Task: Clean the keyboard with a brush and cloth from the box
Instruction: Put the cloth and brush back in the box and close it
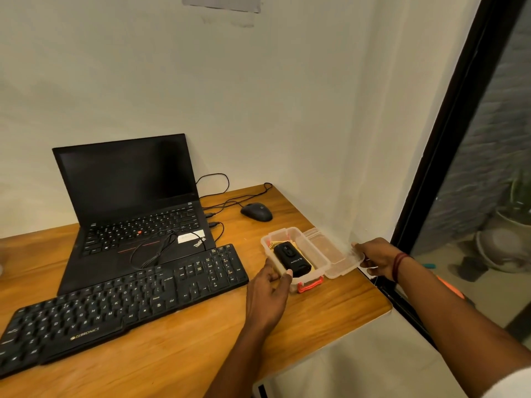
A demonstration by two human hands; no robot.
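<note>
Keyboard [123, 300], black and full-size, lies flat on the wooden table [201, 349]. Its long axis slants from the front left corner toward the middle of the right edge. The number-pad end points at the box, and the space-bar side faces the person. The left end runs out past the left border of the view.

Just behind the keyboard, touching it or nearly so, sits an open laptop [129, 196] with a loose cable [155, 251] looped on its palm rest.

The clear plastic box [309, 244] stands just beside the keyboard's right end, near the right edge of the surface. Its lid [336, 255] is laid open toward the wall. Inside, a black device [291, 258] lies on a yellow cloth [275, 244].

The left hand [270, 294] grips the box at its near left corner, with the thumb over the rim. The right hand [376, 258] pinches the far edge of the lid, out past the table's right edge.

A mouse [256, 211] rests near the back right corner. Bare wood runs along the front edge, between the keyboard and the person.
</note>
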